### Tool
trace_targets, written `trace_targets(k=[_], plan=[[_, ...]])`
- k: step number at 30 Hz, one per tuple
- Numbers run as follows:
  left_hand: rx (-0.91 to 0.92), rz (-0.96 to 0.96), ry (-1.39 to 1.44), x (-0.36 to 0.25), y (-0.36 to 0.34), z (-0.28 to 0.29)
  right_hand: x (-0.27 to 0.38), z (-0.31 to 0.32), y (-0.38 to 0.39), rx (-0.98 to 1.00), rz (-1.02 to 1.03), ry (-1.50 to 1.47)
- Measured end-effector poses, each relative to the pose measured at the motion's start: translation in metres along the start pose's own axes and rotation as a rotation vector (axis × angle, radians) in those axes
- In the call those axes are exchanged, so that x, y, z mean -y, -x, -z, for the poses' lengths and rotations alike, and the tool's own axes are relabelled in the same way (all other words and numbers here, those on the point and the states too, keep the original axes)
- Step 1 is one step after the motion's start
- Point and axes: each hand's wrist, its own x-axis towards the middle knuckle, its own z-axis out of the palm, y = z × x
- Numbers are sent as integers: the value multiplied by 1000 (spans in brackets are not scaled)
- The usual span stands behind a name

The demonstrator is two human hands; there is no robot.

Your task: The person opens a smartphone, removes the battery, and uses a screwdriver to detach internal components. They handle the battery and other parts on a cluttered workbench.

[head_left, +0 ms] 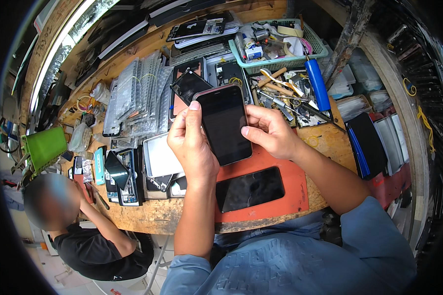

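A smartphone (pixel 225 129) with a dark screen is held up between both hands, tilted slightly, over the workbench. My left hand (pixel 194 142) grips its left edge, with the thumb lying along the upper left side of the frame. On the other side, my right hand (pixel 270 130) holds the right edge, thumb near the front and fingers behind. Below it, a second dark phone or screen panel (pixel 251 189) lies flat on an orange-red mat (pixel 295 196). Behind the held phone, another dark screen (pixel 191 87) rests on a phone-sized part.
Bubble-wrapped stacks (pixel 138 93) stand at the back left. A green basket (pixel 280 61) of supplies and a tray of hand tools (pixel 280 93) with a blue cylinder (pixel 318 85) sit at the back right. Phone parts (pixel 123 177) lie left. Another person (pixel 98 246) sits at lower left.
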Motion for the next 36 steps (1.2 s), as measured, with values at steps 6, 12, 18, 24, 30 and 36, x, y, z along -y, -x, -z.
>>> trace_targets(k=[6, 12, 18, 24, 30, 36], plan=[[-41, -4, 1, -3, 1, -8, -1, 0, 0, -25, 9, 7], [-55, 21, -8, -1, -1, -7, 1, -1, 0, -41, -5, 24], [-51, 20, -12, 3, -2, -2, 0, -1, -1, -46, -15, 28], [-103, 43, -5, -3, 2, -17, -8, 2, 2, -63, 45, 39], [-36, 48, -13, 1, 3, -6, -6, 1, 1, -130, 17, 114], [-36, 29, 0, 1, 2, -8, -9, 0, 1, -123, 51, 89]])
